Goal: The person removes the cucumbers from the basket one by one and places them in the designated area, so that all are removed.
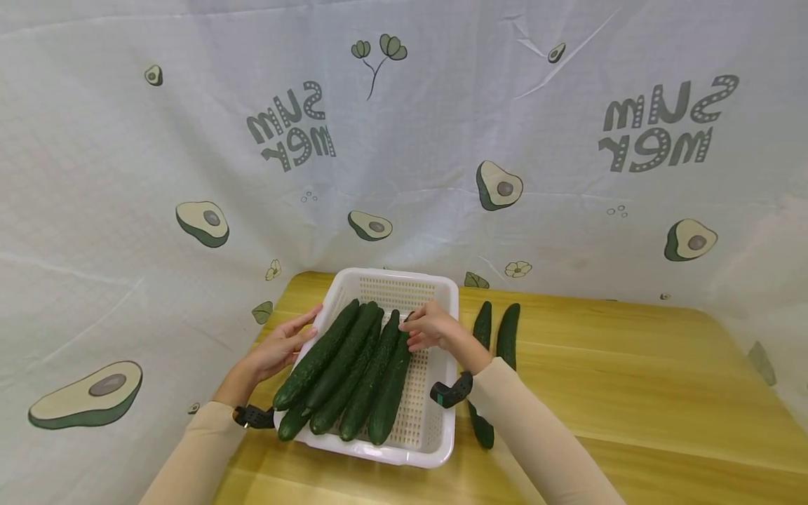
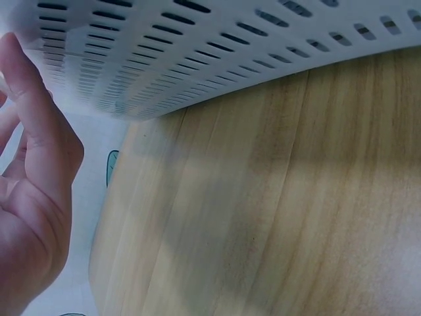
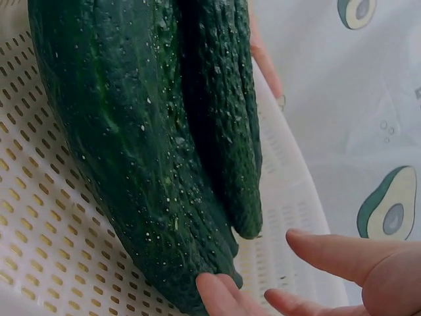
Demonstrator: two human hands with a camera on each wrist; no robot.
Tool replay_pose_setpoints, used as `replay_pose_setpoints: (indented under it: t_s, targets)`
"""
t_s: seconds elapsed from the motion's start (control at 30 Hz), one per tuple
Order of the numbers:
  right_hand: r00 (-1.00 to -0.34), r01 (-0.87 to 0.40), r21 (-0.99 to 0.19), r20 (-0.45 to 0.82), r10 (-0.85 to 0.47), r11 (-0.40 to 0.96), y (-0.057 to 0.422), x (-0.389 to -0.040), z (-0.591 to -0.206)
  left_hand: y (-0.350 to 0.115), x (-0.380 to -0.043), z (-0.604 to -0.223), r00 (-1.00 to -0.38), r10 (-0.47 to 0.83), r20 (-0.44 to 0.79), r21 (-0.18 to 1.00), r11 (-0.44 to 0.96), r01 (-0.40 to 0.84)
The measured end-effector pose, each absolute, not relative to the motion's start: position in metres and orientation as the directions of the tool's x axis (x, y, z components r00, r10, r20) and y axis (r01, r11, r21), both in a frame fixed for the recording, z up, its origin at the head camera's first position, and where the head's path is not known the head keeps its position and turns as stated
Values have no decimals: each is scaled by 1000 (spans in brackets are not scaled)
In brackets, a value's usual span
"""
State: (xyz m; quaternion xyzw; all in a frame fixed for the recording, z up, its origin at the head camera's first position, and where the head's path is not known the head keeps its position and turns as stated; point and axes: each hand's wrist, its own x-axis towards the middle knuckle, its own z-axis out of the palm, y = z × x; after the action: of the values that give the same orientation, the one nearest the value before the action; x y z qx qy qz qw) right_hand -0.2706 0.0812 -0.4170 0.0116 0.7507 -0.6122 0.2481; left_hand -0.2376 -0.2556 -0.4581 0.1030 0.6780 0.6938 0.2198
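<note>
A white plastic basket point(image 1: 404, 454) holds several dark green cucumbers point(image 1: 355, 375), lying side by side on its left half with their near ends by the front rim. My left hand point(image 1: 280, 351) touches the basket's left rim; the left wrist view shows this hand point(image 2: 36, 164) beside the slotted outer wall. Inside the basket, my right hand point(image 1: 432, 330) is at the far end of the rightmost cucumber point(image 1: 393, 393). In the right wrist view, a fingertip of the right hand point(image 3: 348, 276) touches that cucumber's end, while the thumb stands apart from it.
Two more cucumbers point(image 1: 508, 337) lie on the wooden table point(image 1: 606, 379) right of the basket, partly hidden by my right forearm. A white curtain point(image 1: 429, 140) printed with avocados hangs behind the table and along its left side.
</note>
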Motion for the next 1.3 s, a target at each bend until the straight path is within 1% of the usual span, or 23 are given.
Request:
replay_pose_setpoints:
  t_s: [0.43,0.67,0.83,1.03,1.3]
  targets:
    - [-866,332,-877,-429,-256,346,72,-266,-428,-255,-237,-459,-883,443,-154,987,27,-159]
    - [-866,358,-863,-450,-219,356,70,-263,-430,-255,-236,-458,-883,443,-157,986,22,-164]
    - [-863,381,-860,-463,-204,340,69,-260,-431,-256,-237,-458,-883,444,-154,987,24,-160]
    - [-843,447,-848,-506,-182,286,63,-256,-437,-255,-236,-457,-885,435,-167,985,32,-170]
    - [-806,508,-827,-555,-206,241,60,-252,-437,-255,-236,-456,-882,440,-166,985,26,-172]
